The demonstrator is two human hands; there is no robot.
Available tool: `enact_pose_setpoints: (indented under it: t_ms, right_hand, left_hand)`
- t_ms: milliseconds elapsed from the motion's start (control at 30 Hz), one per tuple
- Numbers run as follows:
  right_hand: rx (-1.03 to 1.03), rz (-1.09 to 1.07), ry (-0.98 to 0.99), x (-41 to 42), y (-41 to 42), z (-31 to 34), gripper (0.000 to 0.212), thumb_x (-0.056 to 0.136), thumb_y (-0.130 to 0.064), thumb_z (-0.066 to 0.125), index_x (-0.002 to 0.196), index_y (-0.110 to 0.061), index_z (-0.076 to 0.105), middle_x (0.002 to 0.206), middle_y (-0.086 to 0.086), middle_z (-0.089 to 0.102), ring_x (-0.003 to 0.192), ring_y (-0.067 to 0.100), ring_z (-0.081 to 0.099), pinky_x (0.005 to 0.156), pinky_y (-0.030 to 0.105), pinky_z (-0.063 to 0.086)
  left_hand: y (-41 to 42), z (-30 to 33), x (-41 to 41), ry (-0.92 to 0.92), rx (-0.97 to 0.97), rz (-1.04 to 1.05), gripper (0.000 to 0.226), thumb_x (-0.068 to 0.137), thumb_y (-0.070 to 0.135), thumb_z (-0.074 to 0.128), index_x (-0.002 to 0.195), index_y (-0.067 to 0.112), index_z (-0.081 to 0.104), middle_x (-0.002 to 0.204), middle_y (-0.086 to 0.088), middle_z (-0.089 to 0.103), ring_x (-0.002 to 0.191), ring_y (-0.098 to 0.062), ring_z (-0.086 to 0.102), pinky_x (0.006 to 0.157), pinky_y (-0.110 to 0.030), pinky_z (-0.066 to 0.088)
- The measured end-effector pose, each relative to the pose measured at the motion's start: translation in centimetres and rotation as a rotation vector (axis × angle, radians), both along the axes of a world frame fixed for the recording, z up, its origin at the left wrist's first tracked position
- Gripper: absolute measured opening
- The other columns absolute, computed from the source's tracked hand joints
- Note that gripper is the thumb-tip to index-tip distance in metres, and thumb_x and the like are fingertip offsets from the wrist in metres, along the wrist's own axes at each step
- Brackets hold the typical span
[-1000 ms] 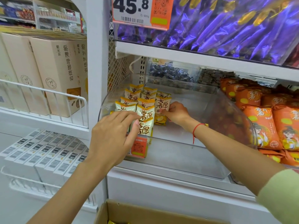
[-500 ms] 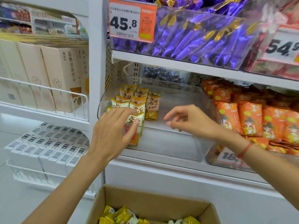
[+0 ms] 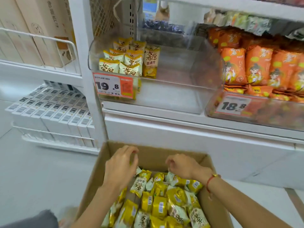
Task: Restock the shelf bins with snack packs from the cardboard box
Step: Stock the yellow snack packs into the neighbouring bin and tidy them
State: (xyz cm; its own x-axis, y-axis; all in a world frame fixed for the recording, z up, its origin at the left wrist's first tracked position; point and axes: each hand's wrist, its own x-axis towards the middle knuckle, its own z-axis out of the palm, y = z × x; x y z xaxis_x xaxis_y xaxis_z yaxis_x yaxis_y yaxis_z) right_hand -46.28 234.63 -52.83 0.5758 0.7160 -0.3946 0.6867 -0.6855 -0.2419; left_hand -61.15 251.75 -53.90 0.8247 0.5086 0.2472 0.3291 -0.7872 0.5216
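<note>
Both hands over the cardboard box [image 3: 212, 209]: left hand [image 3: 120, 168] and right hand [image 3: 184, 167], fingers loosely curled, holding nothing. Snack packs [image 3: 158, 204] heaped loose, glossy; a hasty grab could slip. Bin [image 3: 189, 76] mostly unfilled.

Both forearms reach forward and downward, bare. The left hand [image 3: 120, 165] hangs palm down with fingers loosely curled, thumb and forefinger tips near each other, holding nothing. The right hand [image 3: 184, 166], just beside it, is likewise loosely curled and holds nothing; a red string circles its wrist.
</note>
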Motion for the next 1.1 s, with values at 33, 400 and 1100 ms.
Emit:
enact_pose_setpoints:
  t_ms: [33, 400, 1100]
  right_hand:
    - [0.011, -0.012, -0.014, -0.7, -0.4, -2.0, 0.035, 0.091, -0.024, 0.053, 0.125, -0.023, 0.056, 0.127, 0.000, 0.058, 0.120, 0.020, 0.051, 0.096, 0.030, 0.041]
    - [-0.223, 0.304, -0.396, -3.7, -2.6, -12.2, 0.054, 0.098, -0.046, 0.034, 0.142, -0.016, 0.039, 0.125, 0.009, 0.060, 0.129, 0.029, 0.044, 0.112, 0.054, -0.011]
    - [0.119, -0.268, 0.200, -3.2, -0.1, -2.6, 0.063, 0.063, -0.033, 0.087, 0.114, -0.018, 0.052, 0.112, 0.002, 0.064, 0.106, 0.021, 0.060, 0.085, 0.032, 0.045]
  left_hand:
    - [-0.5, -1.9, -0.6, 0.043, -0.065, 0.027, 0.019, 0.093, 0.026, 0.054, 0.109, 0.032, 0.062, 0.111, 0.017, 0.060, 0.106, -0.010, 0.058, 0.075, -0.029, 0.048]
    - [-1.5, -12.6, -2.7, 1.062, -0.299, -0.362, 0.059, 0.093, 0.052, 0.050, 0.143, 0.023, 0.037, 0.151, -0.006, 0.034, 0.138, -0.030, 0.032, 0.102, -0.040, 0.038]
    - [2.6, -1.2, -2.4, 0.405, -1.044, -0.101, 0.074, 0.071, 0.026, 0.083, 0.133, 0.017, 0.043, 0.102, -0.006, 0.069, 0.081, -0.021, 0.061, 0.065, -0.032, 0.053]
